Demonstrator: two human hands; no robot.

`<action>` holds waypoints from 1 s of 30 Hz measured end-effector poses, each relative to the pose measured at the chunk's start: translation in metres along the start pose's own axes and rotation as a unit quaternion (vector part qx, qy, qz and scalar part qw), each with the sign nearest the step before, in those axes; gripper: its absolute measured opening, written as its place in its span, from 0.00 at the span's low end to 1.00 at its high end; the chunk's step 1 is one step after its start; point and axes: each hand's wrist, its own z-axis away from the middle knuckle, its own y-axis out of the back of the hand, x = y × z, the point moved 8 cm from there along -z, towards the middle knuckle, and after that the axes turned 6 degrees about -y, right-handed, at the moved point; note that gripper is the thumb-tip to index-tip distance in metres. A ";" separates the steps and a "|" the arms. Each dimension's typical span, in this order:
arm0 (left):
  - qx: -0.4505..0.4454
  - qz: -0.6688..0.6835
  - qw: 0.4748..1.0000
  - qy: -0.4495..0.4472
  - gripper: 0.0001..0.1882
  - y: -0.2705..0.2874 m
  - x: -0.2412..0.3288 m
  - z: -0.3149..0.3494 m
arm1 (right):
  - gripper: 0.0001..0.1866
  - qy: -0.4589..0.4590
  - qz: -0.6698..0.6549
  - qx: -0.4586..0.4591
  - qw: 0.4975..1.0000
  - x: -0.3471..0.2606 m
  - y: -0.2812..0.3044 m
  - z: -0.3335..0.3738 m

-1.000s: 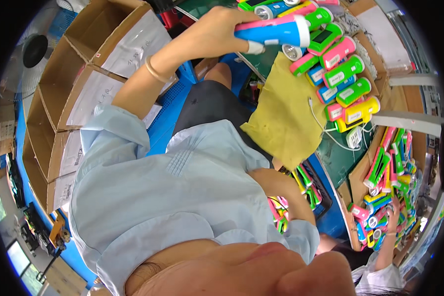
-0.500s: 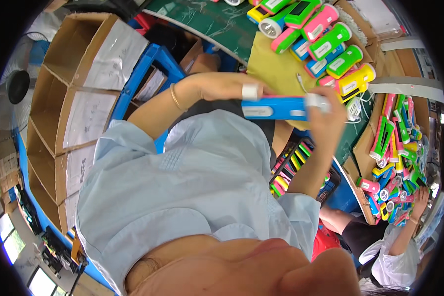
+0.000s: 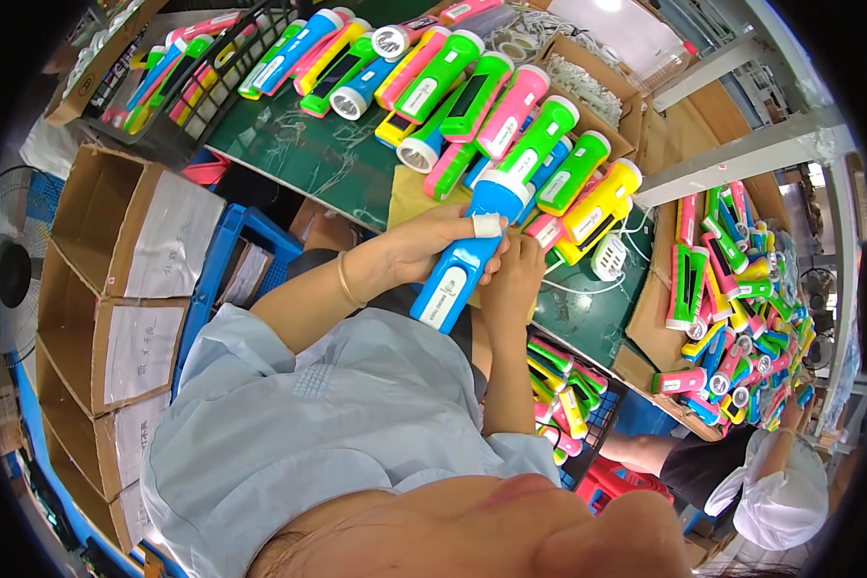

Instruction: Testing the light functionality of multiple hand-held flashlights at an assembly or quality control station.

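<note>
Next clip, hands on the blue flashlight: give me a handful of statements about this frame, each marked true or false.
1. Both hands grip the blue flashlight. True: left hand and right hand are on it.
2. The left wrist is bare. False: it wears a thin bangle.
3. The flashlights on the green bench top are all blue. False: green, pink, yellow and blue.
4. Open cardboard boxes stand at the person's left. True.
5. A fingertip of the left hand is taped. True.

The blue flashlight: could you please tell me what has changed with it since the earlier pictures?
The blue flashlight came down from the bench toward the body; the right hand joined the left hand on it. The left hand's grip and the flashlight pile stayed.
</note>
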 end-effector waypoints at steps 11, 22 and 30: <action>0.062 -0.104 0.990 -0.067 0.13 0.009 0.023 -0.024 | 0.09 -0.080 -0.182 0.017 0.980 0.014 0.003 -0.008; 0.267 -0.559 0.724 -0.305 0.42 0.002 0.149 -0.024 | 0.09 -0.252 -0.476 -0.098 0.837 0.042 0.007 -0.021; -0.019 -0.079 0.986 -0.144 0.26 -0.004 0.071 -0.018 | 0.06 0.052 -0.144 -0.020 0.988 -0.038 0.065 -0.044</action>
